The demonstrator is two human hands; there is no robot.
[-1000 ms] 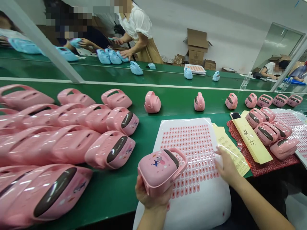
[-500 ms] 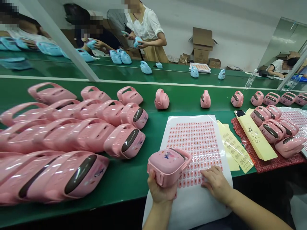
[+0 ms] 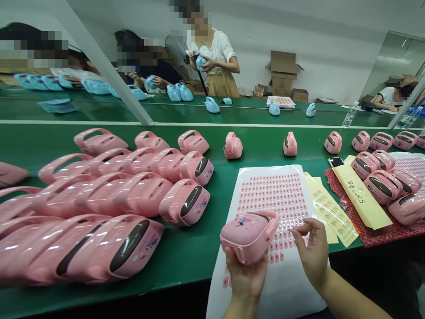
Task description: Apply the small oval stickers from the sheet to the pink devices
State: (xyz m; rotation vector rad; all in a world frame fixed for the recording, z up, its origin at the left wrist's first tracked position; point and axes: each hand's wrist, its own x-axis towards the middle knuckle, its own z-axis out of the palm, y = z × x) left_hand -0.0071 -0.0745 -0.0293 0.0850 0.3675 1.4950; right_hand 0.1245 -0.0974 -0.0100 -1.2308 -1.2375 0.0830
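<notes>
Since the earlier frame the right hand (image 3: 312,252) has come away from the lower stickers (image 3: 282,192) and drawn its thumb and forefinger together, while the left hand (image 3: 247,274) still holds the case (image 3: 245,235) up above the left side of the sheet (image 3: 288,288). The right grip is nearly closed; whether a sticker sits between its fingertips is too small to tell. The left grip is wrapped under the case, thumb and fingers cupping its near and lower sides, probably so that the top stays uncovered and in sight. Holding it just left of the right hand seems to keep the reach between them short.

The sheet runs over the near edge of the worktop (image 3: 189,248), which likely brings its rows close. Packed rows of cases (image 3: 146,190) stand to the left, leaving the middle for the hands; more cases (image 3: 381,184) sit to the right, some on red wrap (image 3: 375,237), perhaps to guard their shine.

The held case is pink and rounded, with a dark blue figure printed on its top, a dark window toward the far right and a looped handle at the right.
</notes>
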